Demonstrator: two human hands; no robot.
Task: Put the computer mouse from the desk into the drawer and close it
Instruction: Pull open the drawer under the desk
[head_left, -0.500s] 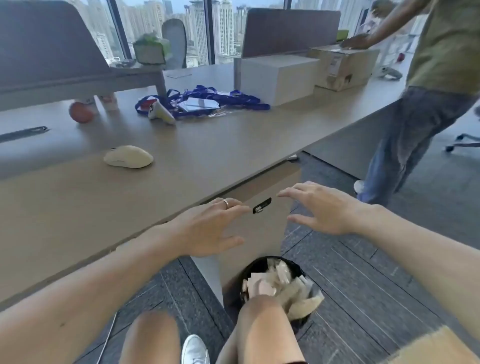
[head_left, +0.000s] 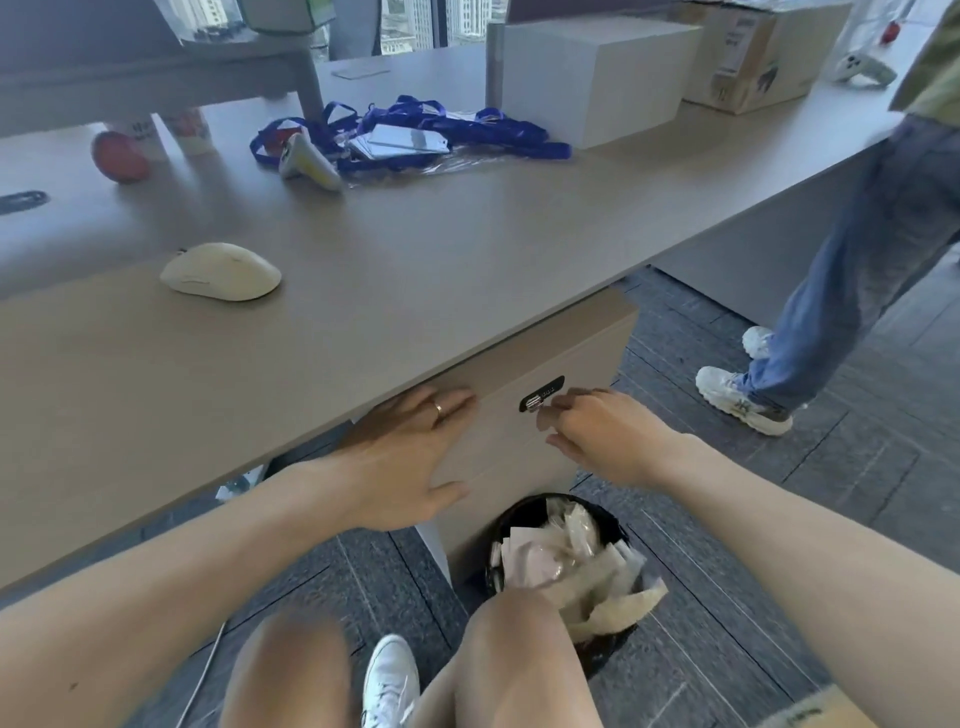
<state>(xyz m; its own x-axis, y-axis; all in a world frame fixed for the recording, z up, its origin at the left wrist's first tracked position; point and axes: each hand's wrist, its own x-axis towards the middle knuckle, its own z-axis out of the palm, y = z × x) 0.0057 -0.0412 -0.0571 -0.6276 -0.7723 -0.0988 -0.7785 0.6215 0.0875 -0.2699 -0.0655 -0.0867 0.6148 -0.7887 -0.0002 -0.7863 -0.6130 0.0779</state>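
Observation:
A cream computer mouse (head_left: 222, 271) lies on the tan desk (head_left: 441, 260), left of centre and well away from both hands. Under the desk edge sits the drawer cabinet (head_left: 582, 353), its top drawer shut, with a black lock plate (head_left: 542, 393) on the front. My left hand (head_left: 410, 452) lies flat on the drawer front just below the desk edge, fingers spread. My right hand (head_left: 597, 431) has its fingertips pinched at the small metal key (head_left: 532, 404) in the lock plate.
A black waste bin (head_left: 561, 551) full of wrappers stands against the cabinet by my knees. On the desk are blue lanyards (head_left: 415, 132), a white box (head_left: 592, 73), a cardboard box (head_left: 753, 57) and a red ball (head_left: 119, 156). Another person's legs (head_left: 831, 260) stand to the right.
Both hands have moved forward from the air onto the drawer front. The left now rests flat on it and the right has closed its fingers on the key. The view has come closer.

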